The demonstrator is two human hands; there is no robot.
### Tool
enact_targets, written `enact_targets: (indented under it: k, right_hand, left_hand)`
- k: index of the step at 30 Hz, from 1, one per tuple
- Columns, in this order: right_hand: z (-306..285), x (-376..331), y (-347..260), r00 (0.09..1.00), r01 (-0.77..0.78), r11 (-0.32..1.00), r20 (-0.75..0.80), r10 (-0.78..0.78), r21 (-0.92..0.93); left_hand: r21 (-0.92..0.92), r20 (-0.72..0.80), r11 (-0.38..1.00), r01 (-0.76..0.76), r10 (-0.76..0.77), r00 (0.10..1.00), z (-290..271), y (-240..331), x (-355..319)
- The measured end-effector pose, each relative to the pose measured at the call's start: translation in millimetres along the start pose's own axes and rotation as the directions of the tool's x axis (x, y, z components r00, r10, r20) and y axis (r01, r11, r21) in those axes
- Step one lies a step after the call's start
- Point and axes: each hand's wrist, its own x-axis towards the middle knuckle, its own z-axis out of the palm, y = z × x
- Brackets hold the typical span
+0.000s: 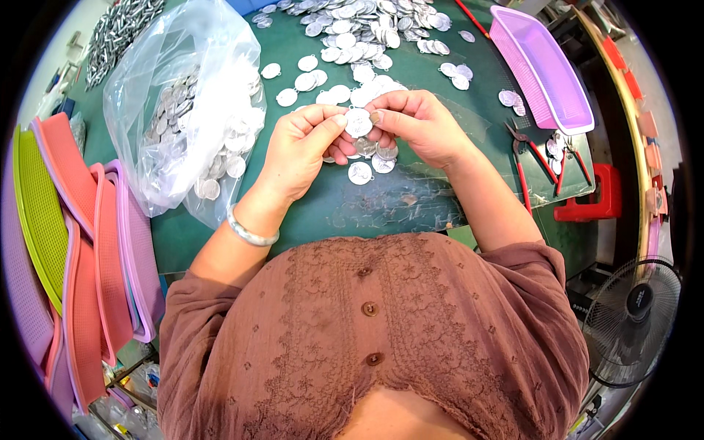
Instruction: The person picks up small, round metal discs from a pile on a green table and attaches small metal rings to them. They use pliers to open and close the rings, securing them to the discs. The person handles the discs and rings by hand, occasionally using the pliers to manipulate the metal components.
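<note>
A round silver medal is pinched between both of my hands, above the green tabletop. My left hand, with a pale bangle on its wrist, grips its left edge between thumb and fingers. From the other side, my right hand closes thumb and forefinger on the right edge. Just under my fingers lie several loose medals. More medals spread away from my hands toward a large heap at the far side.
A clear plastic bag of medals stands at left, near a pile of metal parts. Stacked plastic baskets crowd the left edge. At right are a purple basket, red-handled pliers, a red stool and a fan.
</note>
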Motion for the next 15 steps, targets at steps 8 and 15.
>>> enact_targets:
  k: [8, 15]
  right_hand:
    - [0.4, 0.1, 0.5, 1.0, -0.02, 1.0, -0.008, 0.02, -0.002]
    - [0.4, 0.8, 1.4, 0.999, -0.032, 0.999, -0.01, 0.032, 0.009]
  left_hand:
    - [0.001, -0.002, 1.0, 0.005, -0.005, 1.0, -1.6, -0.9, -0.3]
    - [-0.024, 0.008, 1.0, 0.016, -0.016, 1.0, -3.6, -2.8, 0.9]
